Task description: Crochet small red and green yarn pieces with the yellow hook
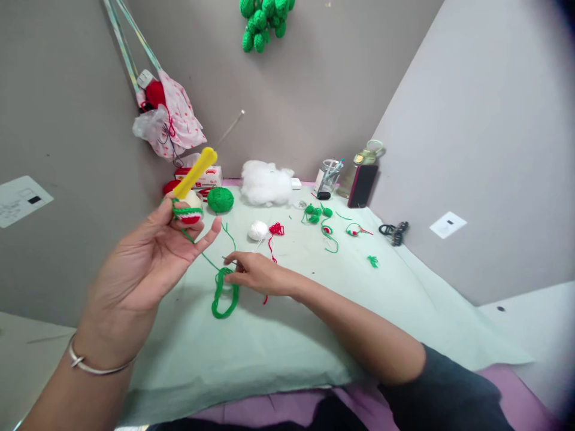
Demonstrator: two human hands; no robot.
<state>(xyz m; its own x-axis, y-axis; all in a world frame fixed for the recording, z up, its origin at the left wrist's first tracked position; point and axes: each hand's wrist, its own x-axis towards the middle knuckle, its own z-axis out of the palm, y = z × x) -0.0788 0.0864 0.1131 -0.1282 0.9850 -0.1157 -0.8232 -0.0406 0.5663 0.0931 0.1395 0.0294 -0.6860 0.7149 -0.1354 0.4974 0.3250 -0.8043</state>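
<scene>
My left hand [150, 257] is raised over the left of the table and holds a small crocheted piece [188, 212] in green, white and red, with a yellow-handled crochet hook [196, 172] sticking up from it. A green yarn strand runs down from the piece to a looped green bundle [224, 293] on the pale green cloth [287, 335]. My right hand [258, 274] rests low on the cloth beside that bundle, fingertips pinched on a thin needle [228, 260].
A green yarn ball [220, 199], white stuffing [266, 182], a small white ball [257, 230], red yarn [275, 229] and small crocheted bits [327, 230] lie further back. A cup of tools [329, 176], a bottle [365, 173] and a hanging bag [168, 123] stand by the walls.
</scene>
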